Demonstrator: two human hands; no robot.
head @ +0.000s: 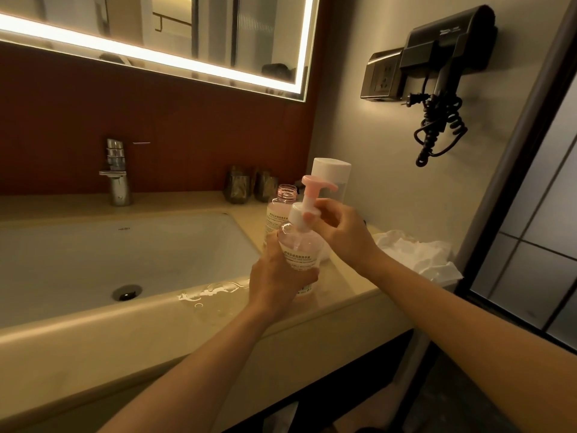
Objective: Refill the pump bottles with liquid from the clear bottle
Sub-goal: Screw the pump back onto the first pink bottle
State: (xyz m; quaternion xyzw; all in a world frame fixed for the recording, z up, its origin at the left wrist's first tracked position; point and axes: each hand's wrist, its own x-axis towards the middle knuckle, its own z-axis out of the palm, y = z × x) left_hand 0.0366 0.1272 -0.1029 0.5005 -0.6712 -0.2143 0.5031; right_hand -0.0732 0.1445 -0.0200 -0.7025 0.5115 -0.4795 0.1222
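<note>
My left hand [276, 278] grips the body of a clear pump bottle [301, 250] with pinkish liquid and a white label, held tilted above the counter's front edge. My right hand [342, 229] pinches the white collar of its pink pump head [312, 195]. Behind it a second pump bottle [281, 210] stands on the counter with its threaded neck open and no pump. A tall clear bottle with a white cap [332, 178] stands further back by the wall.
A white sink [93, 254] with a chrome tap [117, 173] lies to the left. Spilled liquid [212, 292] glistens on the beige counter rim. A crumpled white cloth [418, 254] lies at right. Two dark glasses [249, 184] stand at the back. A hair dryer [443, 57] hangs on the wall.
</note>
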